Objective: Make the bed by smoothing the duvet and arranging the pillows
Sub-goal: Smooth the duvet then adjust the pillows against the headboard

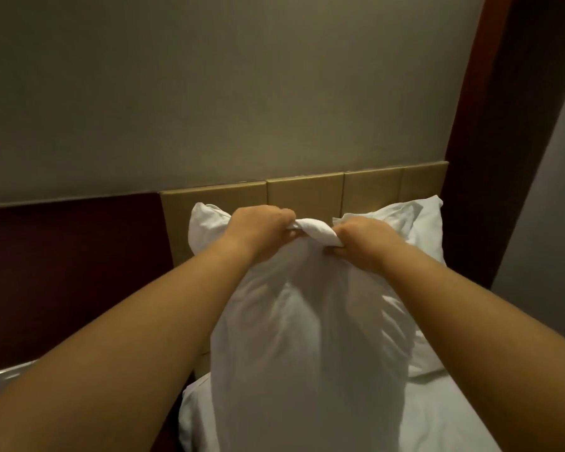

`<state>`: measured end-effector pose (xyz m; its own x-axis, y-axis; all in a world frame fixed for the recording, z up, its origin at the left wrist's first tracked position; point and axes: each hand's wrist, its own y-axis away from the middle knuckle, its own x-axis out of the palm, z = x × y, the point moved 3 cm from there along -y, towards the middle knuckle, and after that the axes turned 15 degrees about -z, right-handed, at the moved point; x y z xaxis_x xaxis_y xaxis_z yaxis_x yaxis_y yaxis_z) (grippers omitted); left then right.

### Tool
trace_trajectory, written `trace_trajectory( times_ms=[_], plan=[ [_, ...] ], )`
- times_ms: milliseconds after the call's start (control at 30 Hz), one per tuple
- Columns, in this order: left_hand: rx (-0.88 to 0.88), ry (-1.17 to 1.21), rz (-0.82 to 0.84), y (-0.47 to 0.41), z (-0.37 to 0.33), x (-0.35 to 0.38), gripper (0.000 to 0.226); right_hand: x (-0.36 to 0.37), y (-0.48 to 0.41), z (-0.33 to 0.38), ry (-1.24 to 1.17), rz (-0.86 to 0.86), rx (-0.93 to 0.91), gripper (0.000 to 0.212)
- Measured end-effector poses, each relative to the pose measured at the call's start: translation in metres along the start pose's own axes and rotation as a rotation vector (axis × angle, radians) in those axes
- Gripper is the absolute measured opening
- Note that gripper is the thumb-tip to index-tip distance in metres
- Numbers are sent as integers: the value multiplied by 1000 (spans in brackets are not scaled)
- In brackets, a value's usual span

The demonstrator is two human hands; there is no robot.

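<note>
A white pillow (307, 337) hangs upright in front of me, held by its bunched top edge. My left hand (258, 231) grips the left part of that edge and my right hand (362, 243) grips the right part, both fists closed on the fabric. Behind it a second white pillow (418, 220) leans against the tan padded headboard (304, 194). White bedding (437, 415) covers the bed below; the hanging pillow hides most of it.
A dark red-brown wall panel (69, 272) runs to the left of the headboard. A dark wooden post (490, 125) rises at the right. A plain beige wall (209, 86) fills the top of the view. A pale rim (4, 376) shows at the lower left.
</note>
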<state>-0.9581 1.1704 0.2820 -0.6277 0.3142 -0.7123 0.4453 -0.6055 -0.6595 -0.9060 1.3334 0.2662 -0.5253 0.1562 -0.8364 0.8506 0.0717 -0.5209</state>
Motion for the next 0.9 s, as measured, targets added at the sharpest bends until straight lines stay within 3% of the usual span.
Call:
trace_trajectory(
  times_ms=[300, 533, 667, 767, 900],
  plan=[
    [-81, 98, -25, -4, 17, 47, 40, 35, -35, -6, -39, 5, -106, 39],
    [-165, 185, 211, -3, 34, 135, 42, 121, -61, -8, -99, 231, -101, 39],
    [-201, 201, 319, -17, 57, 189, 43, 172, -94, -14, -87, 243, -108, 39],
    [-261, 186, 282, -33, 81, 231, 39, 203, -130, -21, -119, 141, -50, 34],
    [-390, 117, 79, -55, 118, 277, 18, 241, -177, -22, -39, -13, 32, 32]
  ],
)
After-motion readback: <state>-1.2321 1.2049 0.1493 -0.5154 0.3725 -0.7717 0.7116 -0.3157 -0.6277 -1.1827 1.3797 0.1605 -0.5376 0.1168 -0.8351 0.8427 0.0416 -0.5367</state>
